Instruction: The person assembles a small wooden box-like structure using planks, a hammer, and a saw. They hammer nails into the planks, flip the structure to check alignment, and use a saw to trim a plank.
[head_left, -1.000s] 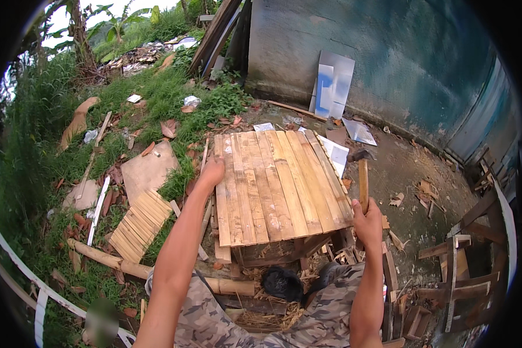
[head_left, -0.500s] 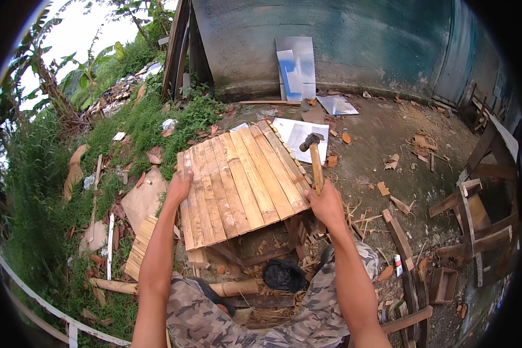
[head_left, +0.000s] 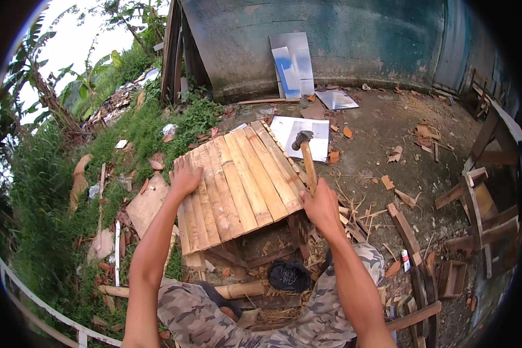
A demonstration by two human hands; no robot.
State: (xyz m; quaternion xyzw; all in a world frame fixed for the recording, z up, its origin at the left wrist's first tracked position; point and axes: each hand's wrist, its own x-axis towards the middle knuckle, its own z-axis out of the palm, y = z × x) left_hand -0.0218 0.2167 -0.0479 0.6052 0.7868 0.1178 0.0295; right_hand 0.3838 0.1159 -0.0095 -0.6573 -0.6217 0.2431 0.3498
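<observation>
A panel of light bamboo slats (head_left: 238, 180) lies in front of me, laid side by side on a dark wooden frame (head_left: 298, 235). My left hand (head_left: 185, 177) rests on the slats near the panel's far left corner, fingers spread. At the near right corner, my right hand (head_left: 322, 204) is closed round the wooden handle of a hammer (head_left: 310, 165). The hammer stands up from the fist with its dark head at the top, and the fist is against or very close to the panel's right edge. Below the panel sits a black plastic bag (head_left: 288, 275), its contents unclear.
A bamboo pole (head_left: 240, 289) lies by my legs. To the right are curved timber pieces (head_left: 406, 235), a small wooden box (head_left: 452, 279) and a broken wooden frame (head_left: 475, 214). White sheets (head_left: 300, 130) lie beyond the panel, before a teal wall (head_left: 354, 52). Grass grows on the left.
My left hand has gone from gripping the panel's left edge to lying spread on top of the slats. The hammer stays in my right hand at the right edge. The view has shifted slightly.
</observation>
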